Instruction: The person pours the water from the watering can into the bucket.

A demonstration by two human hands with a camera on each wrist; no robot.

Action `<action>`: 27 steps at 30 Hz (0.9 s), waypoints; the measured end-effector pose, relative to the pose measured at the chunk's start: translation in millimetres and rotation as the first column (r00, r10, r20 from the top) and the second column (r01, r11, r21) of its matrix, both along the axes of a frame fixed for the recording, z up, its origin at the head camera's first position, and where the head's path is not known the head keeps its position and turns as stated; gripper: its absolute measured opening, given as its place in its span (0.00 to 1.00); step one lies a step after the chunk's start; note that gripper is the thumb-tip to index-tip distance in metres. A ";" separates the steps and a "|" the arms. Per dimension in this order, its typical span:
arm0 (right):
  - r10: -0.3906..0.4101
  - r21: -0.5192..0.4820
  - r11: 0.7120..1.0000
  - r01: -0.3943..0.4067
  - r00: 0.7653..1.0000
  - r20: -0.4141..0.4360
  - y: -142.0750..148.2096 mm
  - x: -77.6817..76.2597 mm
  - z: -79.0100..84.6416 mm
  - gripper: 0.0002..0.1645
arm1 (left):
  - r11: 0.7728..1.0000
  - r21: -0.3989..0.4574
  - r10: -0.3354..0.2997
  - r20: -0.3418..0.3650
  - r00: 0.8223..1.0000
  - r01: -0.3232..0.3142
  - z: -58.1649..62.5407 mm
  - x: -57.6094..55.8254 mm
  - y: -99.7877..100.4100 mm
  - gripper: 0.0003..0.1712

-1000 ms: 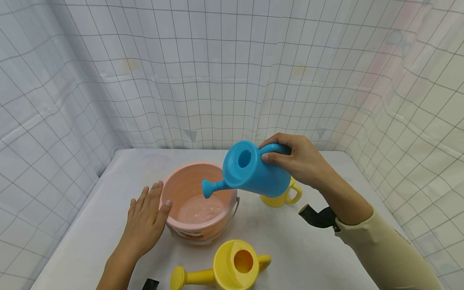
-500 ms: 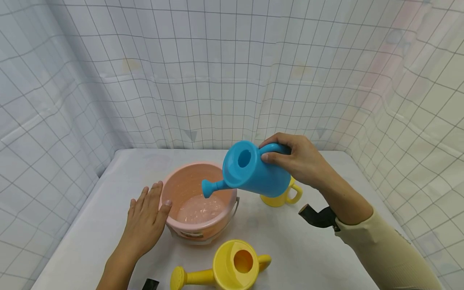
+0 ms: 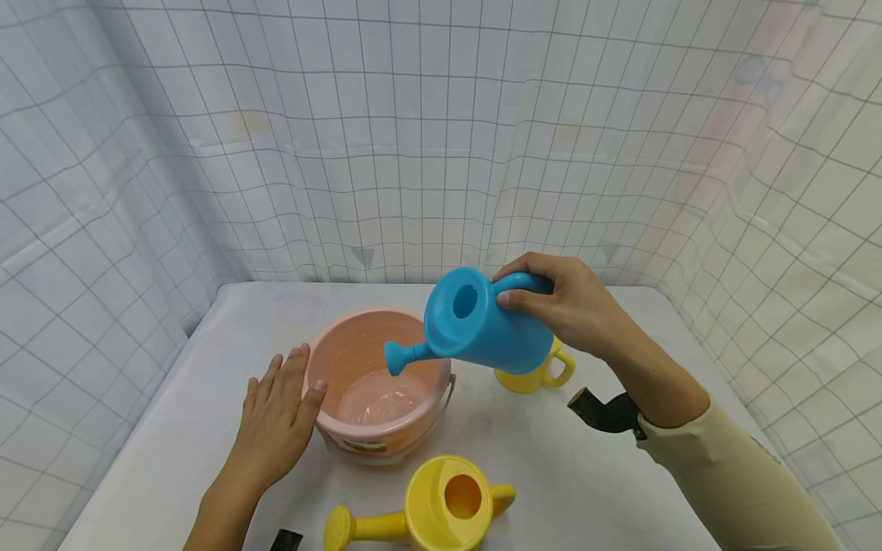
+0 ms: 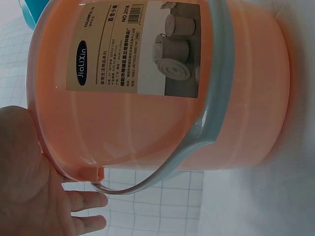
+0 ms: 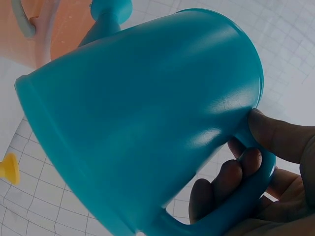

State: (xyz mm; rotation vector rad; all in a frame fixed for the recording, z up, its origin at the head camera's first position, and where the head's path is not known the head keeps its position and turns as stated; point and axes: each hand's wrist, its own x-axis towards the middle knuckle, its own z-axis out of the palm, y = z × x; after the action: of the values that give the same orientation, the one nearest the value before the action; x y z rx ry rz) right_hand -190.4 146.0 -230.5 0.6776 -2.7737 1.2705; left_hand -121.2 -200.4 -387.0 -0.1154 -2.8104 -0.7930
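My right hand (image 3: 561, 298) grips the handle of a blue watering can (image 3: 492, 329), its fingers curled through the handle in the right wrist view. The can is tilted, and its spout (image 3: 411, 355) points left and down over a pink bucket (image 3: 324, 409). Rippled water (image 3: 382, 398) lies in the bottom of the bucket. My left hand (image 3: 276, 417) rests against the bucket's left rim with straight fingers. In the left wrist view the bucket's side (image 4: 133, 128) carries a printed label (image 4: 135, 49), and its grey handle (image 4: 216, 98) hangs down.
A yellow watering can (image 3: 441, 505) stands near the front, its spout to the left. Behind the blue can is a yellow cup-like item (image 3: 527, 380) with a handle, partly hidden. A white table (image 3: 572, 474) bears everything, with white grid-patterned curtains (image 3: 441, 153) around it.
The ripples on the water in the bucket have shifted. Both hands and the blue watering can stay almost where they were.
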 end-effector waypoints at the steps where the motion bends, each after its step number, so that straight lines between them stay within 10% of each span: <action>1: 0.000 0.000 1.000 0.000 1.000 0.000 -0.1 0.1 0.0 0.13 | 1.000 0.000 0.000 -0.001 1.000 0.000 0.0 0.0 0.0 0.36; 27: -0.004 0.037 0.999 0.004 1.000 0.004 -4.1 0.1 2.5 0.13 | 1.000 -0.006 0.005 -0.015 1.000 -0.005 -0.1 0.0 -0.2 0.36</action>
State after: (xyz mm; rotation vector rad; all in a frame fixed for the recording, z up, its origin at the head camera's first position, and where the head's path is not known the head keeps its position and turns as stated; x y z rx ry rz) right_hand -190.3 141.9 -228.0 0.6726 -2.8063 1.2244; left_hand -121.3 -200.6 -387.1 -0.1155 -2.7978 -0.7795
